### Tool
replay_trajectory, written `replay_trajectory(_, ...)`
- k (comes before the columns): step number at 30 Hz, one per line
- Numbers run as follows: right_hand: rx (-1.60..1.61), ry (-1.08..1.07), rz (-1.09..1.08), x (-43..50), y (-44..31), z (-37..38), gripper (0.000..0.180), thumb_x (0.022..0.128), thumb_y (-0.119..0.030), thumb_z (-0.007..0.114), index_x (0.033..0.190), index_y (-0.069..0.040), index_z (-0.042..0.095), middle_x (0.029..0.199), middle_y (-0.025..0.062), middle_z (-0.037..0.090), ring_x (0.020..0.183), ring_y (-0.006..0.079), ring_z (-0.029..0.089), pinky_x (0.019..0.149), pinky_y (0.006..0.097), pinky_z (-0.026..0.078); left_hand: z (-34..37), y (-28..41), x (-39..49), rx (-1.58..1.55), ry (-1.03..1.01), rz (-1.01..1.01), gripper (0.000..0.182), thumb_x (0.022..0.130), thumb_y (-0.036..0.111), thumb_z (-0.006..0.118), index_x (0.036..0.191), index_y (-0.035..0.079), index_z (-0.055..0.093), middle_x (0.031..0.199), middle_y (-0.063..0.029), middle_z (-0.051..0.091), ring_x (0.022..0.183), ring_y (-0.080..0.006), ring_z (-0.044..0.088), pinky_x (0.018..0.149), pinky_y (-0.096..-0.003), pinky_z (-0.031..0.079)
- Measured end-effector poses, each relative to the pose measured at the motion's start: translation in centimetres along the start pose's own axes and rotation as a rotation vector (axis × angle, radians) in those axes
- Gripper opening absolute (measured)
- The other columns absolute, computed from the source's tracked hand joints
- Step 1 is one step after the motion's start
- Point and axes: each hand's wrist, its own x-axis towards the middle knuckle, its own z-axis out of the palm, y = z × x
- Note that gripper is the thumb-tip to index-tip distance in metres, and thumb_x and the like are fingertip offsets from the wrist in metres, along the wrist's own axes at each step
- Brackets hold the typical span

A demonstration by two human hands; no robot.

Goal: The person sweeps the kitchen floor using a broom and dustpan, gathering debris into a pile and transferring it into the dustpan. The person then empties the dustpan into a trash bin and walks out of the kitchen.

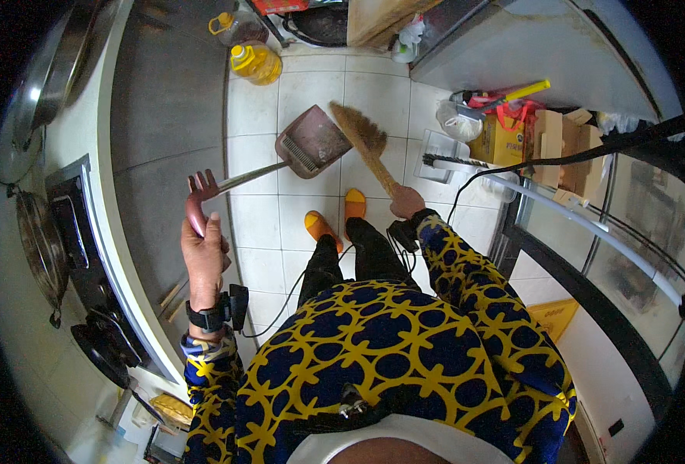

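My left hand (204,249) is closed on the curved handle end of a long-handled dustpan (318,139). The dustpan's reddish-brown pan, with a comb-like row of teeth near its handle, rests over the white floor tiles ahead of my feet. In my right hand (407,201) is the handle of a straw hand broom (361,130). Its bristles angle up and left, close beside the right edge of the pan; whether they touch it, I cannot tell. Some specks lie in the pan. Below the tools are my feet in orange slippers (321,224).
Cooking-oil bottles (256,64) stand on the floor at upper left. A stove counter (105,116) with pans runs along the left. At right are a yellow box (498,142), a white tray (432,152), an open carton (574,151), a long-handled brush (464,165) and a black cable.
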Motion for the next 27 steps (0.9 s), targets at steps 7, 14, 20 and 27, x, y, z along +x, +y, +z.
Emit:
replay_trajectory(7, 0.196, 0.060, -0.116, -5.3, 2.4, -5.8, 0.035, 0.063, -0.015, 0.059, 0.097, -0.006, 0.053, 0.087, 0.0159, 0.058, 0.085, 0.0340, 0.055, 0.075, 0.0409, 0.045, -1.4, -2.5, -0.1, 0.011, 0.007, 0.049, 0.031, 0.085, 0.020, 0.054, 0.111, 0.005, 0.044, 0.058, 0.0012, 0.046, 0.046, -0.0056, 0.043, 0.040, -0.0203, 0.035)
replay_trajectory(14, 0.074, 0.181, 0.048, -4.7, 0.3, -7.4, 0.033, 0.065, -0.014, 0.055, 0.096, -0.006, 0.053, 0.087, 0.0191, 0.059, 0.082, 0.0369, 0.056, 0.072, 0.0434, 0.046, -4.0, -5.0, -1.4, -0.067, 0.035, 0.053, 0.034, 0.084, 0.014, 0.054, 0.115, 0.005, 0.042, 0.059, 0.0009, 0.047, 0.045, -0.0050, 0.043, 0.039, -0.0196, 0.036)
replay_trajectory(20, 0.069, 0.286, 0.106, 1.4, 0.7, -9.5, 0.027, 0.066, -0.017, 0.053, 0.089, -0.005, 0.057, 0.083, 0.0201, 0.059, 0.082, 0.0374, 0.056, 0.072, 0.0446, 0.046, -6.6, -6.2, -5.2, -0.101, 0.177, -0.031, 0.039, 0.084, 0.018, 0.054, 0.119, 0.006, 0.041, 0.059, 0.0010, 0.047, 0.045, -0.0051, 0.043, 0.038, -0.0193, 0.035)
replay_trajectory(27, -0.021, 0.378, 0.025, 10.5, 2.0, -3.0, 0.020, 0.076, -0.018, 0.048, 0.085, -0.003, 0.058, 0.074, 0.0167, 0.059, 0.072, 0.0285, 0.058, 0.063, 0.0399, 0.047, -8.3, -8.9, -4.2, -0.118, 0.196, -0.019, 0.042, 0.085, 0.018, 0.053, 0.124, 0.009, 0.038, 0.062, 0.0010, 0.047, 0.047, -0.0056, 0.042, 0.039, -0.0195, 0.035)
